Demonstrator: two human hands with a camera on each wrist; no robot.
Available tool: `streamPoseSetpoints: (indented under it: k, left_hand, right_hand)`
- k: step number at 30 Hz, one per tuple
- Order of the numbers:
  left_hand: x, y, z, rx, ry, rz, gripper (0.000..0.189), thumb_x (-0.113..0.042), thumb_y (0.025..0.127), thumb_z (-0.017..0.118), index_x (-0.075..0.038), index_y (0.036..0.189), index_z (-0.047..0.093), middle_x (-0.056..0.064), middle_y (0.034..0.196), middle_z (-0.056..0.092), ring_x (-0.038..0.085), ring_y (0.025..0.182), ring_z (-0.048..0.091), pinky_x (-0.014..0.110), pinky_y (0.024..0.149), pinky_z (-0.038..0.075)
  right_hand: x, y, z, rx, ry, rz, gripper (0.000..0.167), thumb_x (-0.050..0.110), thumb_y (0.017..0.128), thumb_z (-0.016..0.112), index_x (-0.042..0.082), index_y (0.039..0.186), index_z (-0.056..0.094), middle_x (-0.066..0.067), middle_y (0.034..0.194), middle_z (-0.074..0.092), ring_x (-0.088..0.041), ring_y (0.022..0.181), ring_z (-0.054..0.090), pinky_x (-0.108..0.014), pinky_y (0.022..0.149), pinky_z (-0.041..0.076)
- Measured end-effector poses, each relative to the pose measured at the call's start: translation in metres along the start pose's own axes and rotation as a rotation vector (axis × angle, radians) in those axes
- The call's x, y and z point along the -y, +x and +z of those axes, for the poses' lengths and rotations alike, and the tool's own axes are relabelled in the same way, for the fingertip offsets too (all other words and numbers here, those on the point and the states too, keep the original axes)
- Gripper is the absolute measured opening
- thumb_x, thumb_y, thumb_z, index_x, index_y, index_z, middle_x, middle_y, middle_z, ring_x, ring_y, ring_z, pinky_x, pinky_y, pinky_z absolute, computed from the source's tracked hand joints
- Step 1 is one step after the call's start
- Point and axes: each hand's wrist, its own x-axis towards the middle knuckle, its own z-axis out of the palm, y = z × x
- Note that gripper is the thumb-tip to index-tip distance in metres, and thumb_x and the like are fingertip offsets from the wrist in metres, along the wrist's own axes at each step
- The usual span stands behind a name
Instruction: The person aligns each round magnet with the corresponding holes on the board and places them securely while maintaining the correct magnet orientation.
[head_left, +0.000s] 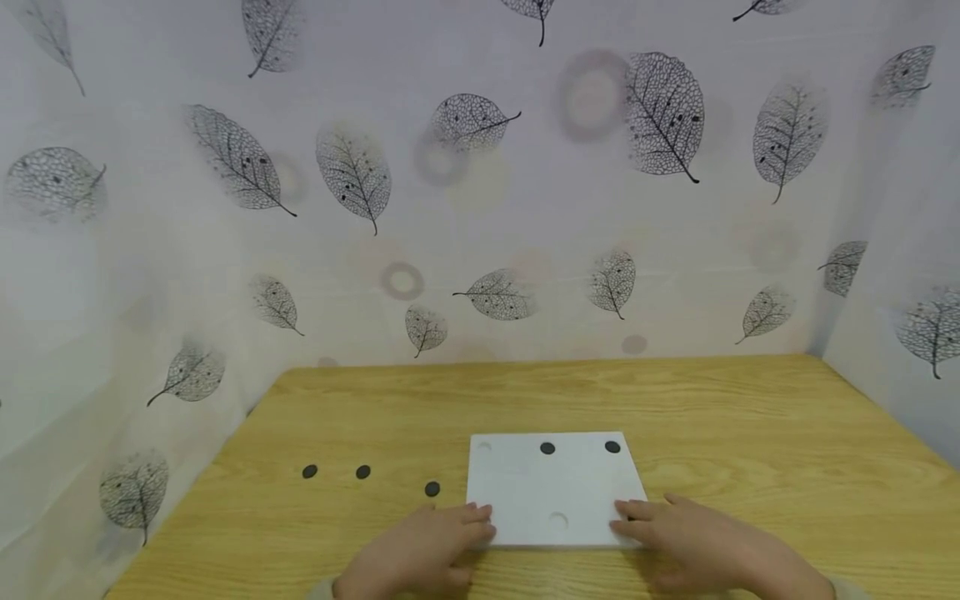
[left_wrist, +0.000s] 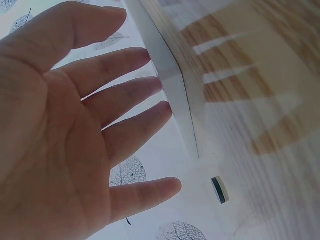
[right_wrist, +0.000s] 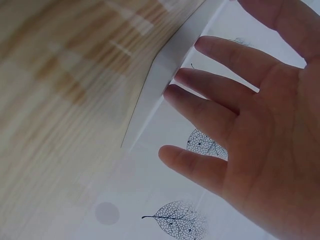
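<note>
The white board (head_left: 555, 483) lies flat on the worktop (head_left: 750, 450), between the left hand (head_left: 420, 546) and the right hand (head_left: 693, 537). The left hand's fingertips rest on the board at its left side, near the front corner; the right hand's fingertips rest at the opposite side, likewise near the front. The grip of each hand is released: the fingers are extended and slightly spread, touching the board without curling round it. In both wrist views the middle three fingertips meet the board's edge, while the little finger stands apart from it.

The board is a thin, smooth, rectangular slab with a matte white face and straight sides. Shallow round recesses mark its top: a back-left recess (head_left: 484, 447) and a front-middle recess (head_left: 558, 521) show bare. A back-middle disc (head_left: 547, 448) and a back-right disc (head_left: 612, 447), both black and round, lie on it along the far edge. What the fingers cover near the front corners cannot be told.

Left of the board, three loose black discs (head_left: 363, 472) lie flat on the worktop, well spaced, the nearest one just beyond the left hand.
</note>
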Motion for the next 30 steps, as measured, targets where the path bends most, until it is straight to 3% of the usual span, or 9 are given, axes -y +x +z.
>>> streamPoseSetpoints:
  k: [10, 14, 19, 26, 30]
  left_hand:
    - [0.000, 0.001, 0.000, 0.005, 0.017, 0.010, 0.038, -0.025, 0.081, 0.059, -0.020, 0.119, 0.056, -0.007, 0.128, 0.046, 0.007, 0.117, 0.041, 0.028, 0.089, 0.040]
    - [-0.001, 0.001, 0.001, -0.022, 0.037, 0.021, 0.035, -0.027, 0.081, 0.060, -0.020, 0.115, 0.058, -0.007, 0.124, 0.050, 0.007, 0.112, 0.046, 0.027, 0.085, 0.042]
    - [-0.001, 0.001, -0.003, -0.061, 0.046, -0.035, 0.034, -0.025, 0.078, 0.060, -0.019, 0.112, 0.059, -0.006, 0.120, 0.052, 0.008, 0.106, 0.050, 0.030, 0.081, 0.044]
    - [0.014, 0.002, -0.012, -0.211, 0.071, -0.045, 0.026, -0.023, 0.079, 0.062, -0.011, 0.101, 0.062, -0.004, 0.095, 0.059, 0.008, 0.083, 0.056, 0.024, 0.070, 0.046]
    - [0.027, 0.002, -0.019, -0.243, 0.056, -0.111, 0.027, -0.024, 0.079, 0.063, -0.009, 0.101, 0.060, -0.001, 0.095, 0.058, 0.007, 0.074, 0.054, 0.022, 0.064, 0.046]
  right_hand:
    - [-0.002, -0.003, 0.001, -0.006, -0.028, -0.030, 0.053, 0.030, 0.072, 0.068, 0.013, 0.121, 0.054, -0.010, 0.123, 0.051, -0.020, 0.114, 0.046, -0.052, 0.083, 0.037]
    - [-0.004, -0.004, 0.001, -0.002, -0.024, -0.049, 0.053, 0.029, 0.074, 0.067, 0.014, 0.122, 0.053, -0.009, 0.125, 0.049, -0.019, 0.114, 0.045, -0.052, 0.082, 0.038]
    - [-0.005, -0.003, 0.001, 0.005, -0.001, -0.047, 0.053, 0.026, 0.073, 0.068, 0.015, 0.123, 0.053, -0.007, 0.126, 0.049, -0.019, 0.115, 0.045, -0.053, 0.083, 0.037]
    - [-0.003, -0.002, 0.000, 0.032, 0.020, 0.009, 0.050, 0.025, 0.075, 0.067, 0.019, 0.123, 0.053, -0.005, 0.125, 0.049, -0.018, 0.111, 0.048, -0.050, 0.086, 0.036]
    - [-0.002, -0.002, 0.000, 0.032, 0.041, 0.019, 0.048, 0.027, 0.078, 0.065, 0.020, 0.123, 0.053, -0.004, 0.126, 0.049, -0.018, 0.109, 0.050, -0.050, 0.086, 0.037]
